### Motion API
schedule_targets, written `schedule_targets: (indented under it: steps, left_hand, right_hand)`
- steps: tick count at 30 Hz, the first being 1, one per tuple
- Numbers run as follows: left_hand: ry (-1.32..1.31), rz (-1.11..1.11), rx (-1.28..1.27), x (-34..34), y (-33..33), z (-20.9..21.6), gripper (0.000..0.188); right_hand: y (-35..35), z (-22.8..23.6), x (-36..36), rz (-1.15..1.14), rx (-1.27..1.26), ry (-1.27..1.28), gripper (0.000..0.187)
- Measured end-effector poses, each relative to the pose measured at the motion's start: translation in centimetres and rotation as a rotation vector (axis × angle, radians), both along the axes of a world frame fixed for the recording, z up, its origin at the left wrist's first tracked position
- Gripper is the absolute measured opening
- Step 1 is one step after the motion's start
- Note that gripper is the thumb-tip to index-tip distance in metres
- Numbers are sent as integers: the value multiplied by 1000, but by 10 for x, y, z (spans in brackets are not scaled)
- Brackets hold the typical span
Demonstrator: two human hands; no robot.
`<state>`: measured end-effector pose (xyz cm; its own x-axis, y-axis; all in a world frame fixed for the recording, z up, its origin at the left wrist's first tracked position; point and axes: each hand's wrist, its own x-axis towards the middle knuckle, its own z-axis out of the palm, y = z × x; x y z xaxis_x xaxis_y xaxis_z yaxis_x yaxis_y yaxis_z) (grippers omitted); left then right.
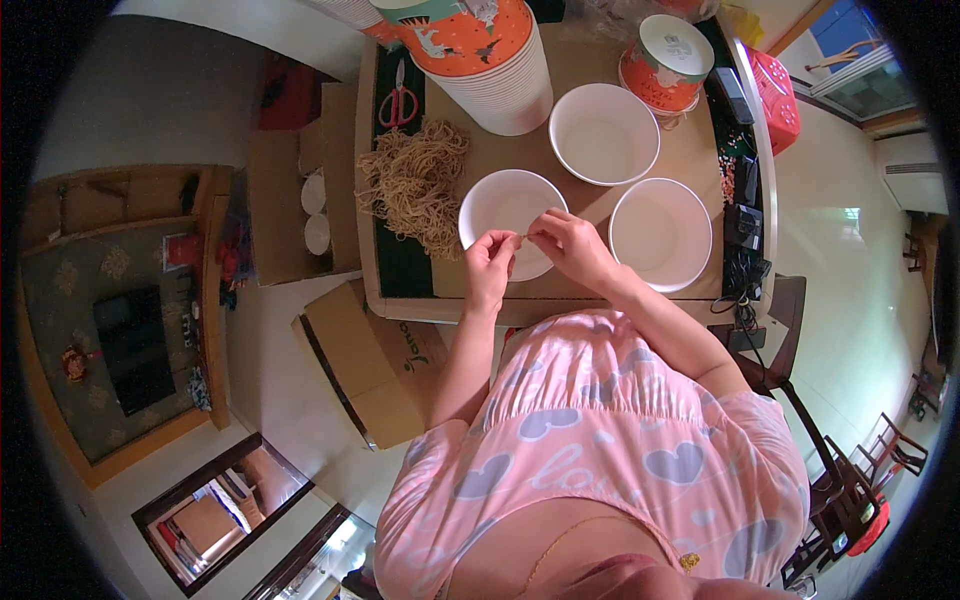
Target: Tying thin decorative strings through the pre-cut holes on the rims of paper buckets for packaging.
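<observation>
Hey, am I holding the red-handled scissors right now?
No, the scissors lie beyond the tan strings, apart from the left hand and right hand.

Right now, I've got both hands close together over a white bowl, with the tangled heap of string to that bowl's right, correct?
Not quite: the heap of string is to the left of the white bowl, as the head view shows. Both hands, left hand and right hand, are close together over it.
</observation>
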<state>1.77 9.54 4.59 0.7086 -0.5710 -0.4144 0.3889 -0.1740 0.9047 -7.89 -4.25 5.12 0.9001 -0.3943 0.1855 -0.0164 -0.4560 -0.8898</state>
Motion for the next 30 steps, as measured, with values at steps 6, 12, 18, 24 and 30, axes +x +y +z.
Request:
schedule_targets:
  steps: [6,12,18,24,30]
  left_hand:
    - [-151,-35,34,-2,-6,12,7]
    - [-272,-114,69,-3,-15,32,10]
    - [-400,-363,220,0,-5,47,10]
    - [-293,-355,90,-11,0,66,8]
    - [-257,-354,23,-20,11,89,7]
  right_hand:
    - [-15,13,1,135,196,36,14]
    - [-31,20,4,191,344,164,11]
    - [-41,41,-4,207,215,39,9]
    - [-34,45,-12,326,-179,-173,10]
    - [-39,34,-23,311,-350,-148,11]
